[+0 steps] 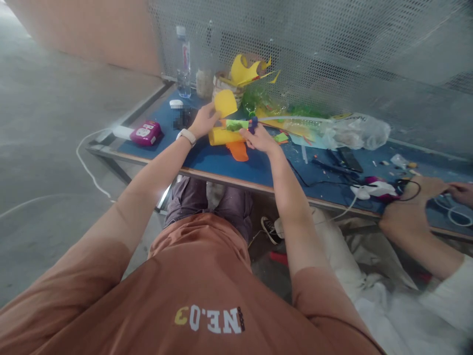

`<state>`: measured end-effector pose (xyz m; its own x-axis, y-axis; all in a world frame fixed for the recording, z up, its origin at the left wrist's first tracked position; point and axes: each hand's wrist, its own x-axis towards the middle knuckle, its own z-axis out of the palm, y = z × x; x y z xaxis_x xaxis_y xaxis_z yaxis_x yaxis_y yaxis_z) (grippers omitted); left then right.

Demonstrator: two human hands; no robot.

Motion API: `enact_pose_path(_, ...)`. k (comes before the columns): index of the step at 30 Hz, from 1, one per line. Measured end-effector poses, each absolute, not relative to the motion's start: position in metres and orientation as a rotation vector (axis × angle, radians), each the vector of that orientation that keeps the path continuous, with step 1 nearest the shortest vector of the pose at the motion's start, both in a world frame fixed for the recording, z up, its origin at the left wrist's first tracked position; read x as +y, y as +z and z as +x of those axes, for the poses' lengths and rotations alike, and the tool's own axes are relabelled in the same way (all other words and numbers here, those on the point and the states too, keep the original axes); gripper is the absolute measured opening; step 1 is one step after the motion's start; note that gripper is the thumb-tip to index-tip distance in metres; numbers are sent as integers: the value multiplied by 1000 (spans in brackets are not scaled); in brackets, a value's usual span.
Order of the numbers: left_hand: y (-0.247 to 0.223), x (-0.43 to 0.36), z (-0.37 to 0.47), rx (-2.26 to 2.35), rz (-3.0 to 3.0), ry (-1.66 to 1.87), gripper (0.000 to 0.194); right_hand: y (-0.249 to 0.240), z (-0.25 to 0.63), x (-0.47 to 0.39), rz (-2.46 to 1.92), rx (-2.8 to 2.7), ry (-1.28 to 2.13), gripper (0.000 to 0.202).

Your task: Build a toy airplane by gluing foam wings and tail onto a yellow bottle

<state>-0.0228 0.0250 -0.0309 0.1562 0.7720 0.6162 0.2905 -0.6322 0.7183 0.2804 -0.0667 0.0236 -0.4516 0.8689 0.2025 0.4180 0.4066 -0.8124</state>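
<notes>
My left hand (205, 120) pinches a rounded yellow piece (225, 102) above the blue table (229, 170). To its right, my right hand (261, 139) is closed round dark blue-handled scissors (253, 124). A green patterned strip (236, 125) lies between the hands, by my right fingertips. Below it are a yellow roll or folded sheet (221, 137) and an orange piece (238, 151). The scissors' blades are hard to make out.
A water bottle (184, 64), a basket (221, 88) with yellow scraps and a purple pack (146, 133) stand around. Plastic bags (360, 130), cables and a phone (350, 159) lie to the right. Another person's hands (414, 197) work at the right edge.
</notes>
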Motion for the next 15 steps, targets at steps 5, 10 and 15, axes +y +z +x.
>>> enact_pose_path(5, -28, 23, -24, 1017, 1975, 1453, 37, 31, 282, -74, -1059, -2106, 923, 83)
enact_pose_path(10, -29, 24, -23, 1028, 1959, 1457, 38, 37, 282, -80, -1051, -2118, 945, 86)
enact_pose_path(15, -27, 22, -22, 1034, 1966, 1437, 39, 34, 285, -77, -1026, -2138, 945, 87)
